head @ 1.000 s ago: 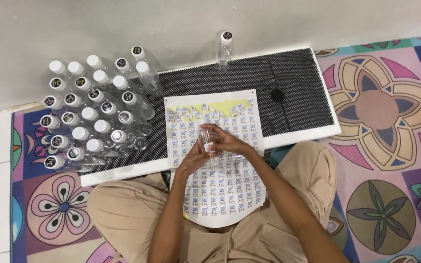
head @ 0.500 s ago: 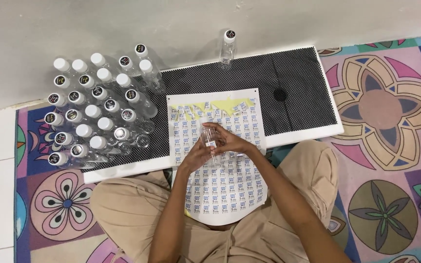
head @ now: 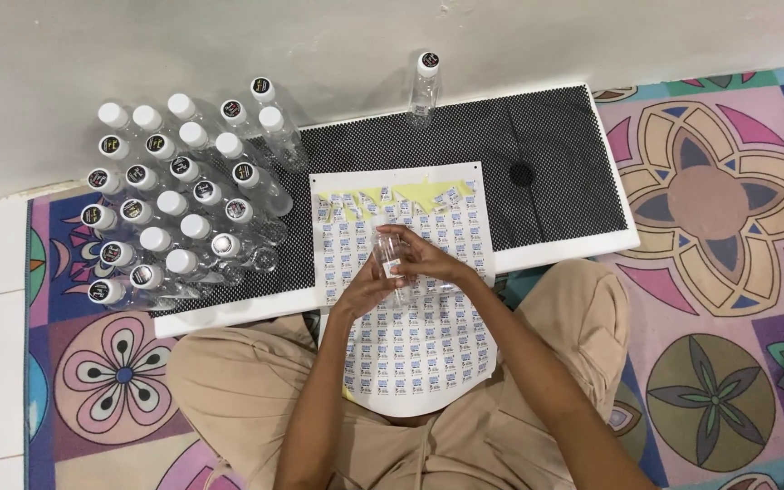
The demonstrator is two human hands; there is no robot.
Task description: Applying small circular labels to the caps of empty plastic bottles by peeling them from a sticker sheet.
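Both my hands hold a small clear plastic bottle [head: 388, 255] over a white sheet of small stickers [head: 406, 336] that lies across my lap and a low board. My left hand [head: 361, 292] grips the bottle from below and the left. My right hand [head: 431, 259] wraps it from the right, fingers on its side where a small label shows. Part of the bottle is hidden by my fingers.
A white board with a black dotted mat [head: 555, 154] lies in front of me. Several clear bottles with white caps [head: 174, 204] stand clustered on its left. One lone bottle [head: 425, 86] stands at the board's far edge by the wall. A patterned floor mat [head: 719, 209] spreads right.
My hands stay on the bottle over the sticker sheet, with only slight finger shifts. The view has drifted a little.
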